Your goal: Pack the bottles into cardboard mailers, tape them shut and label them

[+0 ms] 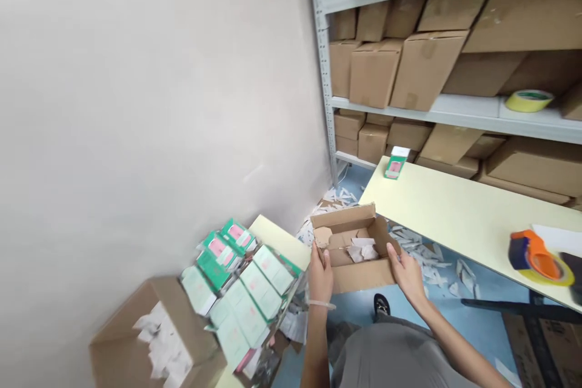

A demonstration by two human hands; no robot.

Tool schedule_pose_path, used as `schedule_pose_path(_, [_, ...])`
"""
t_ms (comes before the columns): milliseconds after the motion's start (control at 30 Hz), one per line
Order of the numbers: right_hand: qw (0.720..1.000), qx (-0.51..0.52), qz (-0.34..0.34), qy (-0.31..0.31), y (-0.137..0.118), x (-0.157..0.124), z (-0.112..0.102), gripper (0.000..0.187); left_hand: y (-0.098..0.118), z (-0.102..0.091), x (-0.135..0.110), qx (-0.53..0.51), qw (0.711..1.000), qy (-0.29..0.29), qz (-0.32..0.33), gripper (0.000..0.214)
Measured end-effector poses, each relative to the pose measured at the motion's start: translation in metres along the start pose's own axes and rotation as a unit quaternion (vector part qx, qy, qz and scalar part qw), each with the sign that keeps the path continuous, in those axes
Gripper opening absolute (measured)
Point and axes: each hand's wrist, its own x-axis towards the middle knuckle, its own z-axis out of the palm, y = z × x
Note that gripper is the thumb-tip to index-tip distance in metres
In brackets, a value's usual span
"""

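An open cardboard box (pixel 359 276) is held up in front of me, with a few white paper scraps (pixel 362 250) and torn brown cardboard inside. Its left wall is gripped by my left hand (pixel 321 276), thumb over the edge; a pale band circles that wrist. My right hand (pixel 407 273) clasps the right wall in the same way. To the left of the box, several green and pale-green small cartons (pixel 254 291) lie side by side on a cream surface. A single green carton (pixel 396 163) stands on the long cream table (pixel 464 206).
At lower left, a large cardboard box (pixel 182 297) holds crumpled white paper (pixel 163 342). An orange tape dispenser (pixel 539 254) sits at the table's right end. Metal shelving (pixel 454 112) carries many cardboard boxes and a yellow tape roll (pixel 529 100). Paper scraps (pixel 425 260) litter the blue floor.
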Motion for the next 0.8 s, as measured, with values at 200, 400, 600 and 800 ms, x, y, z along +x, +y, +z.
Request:
schedule_pose_path(200, [0.988, -0.045, 0.076, 0.129, 0.070, 0.075, -0.100, 0.072, 0.078, 0.126, 0.037, -0.025, 0.983, -0.158, 0.088, 0.062])
schedule_pose_path(400, [0.975, -0.023, 0.134, 0.174, 0.119, 0.119, -0.134, 0.082, 0.133, 0.224, 0.096, -0.009, 0.962, -0.238, 0.131, 0.061])
schedule_pose_path(600, [0.946, -0.041, 0.255, 0.198, 0.153, 0.163, -0.130, 0.076, 0.174, 0.312, 0.155, 0.078, 0.925, -0.332, 0.170, 0.053])
schedule_pose_path(800, [0.924, -0.052, 0.327, 0.191, 0.175, 0.221, -0.139, 0.063, 0.200, 0.389, 0.188, 0.144, 0.905, -0.372, 0.150, 0.053])
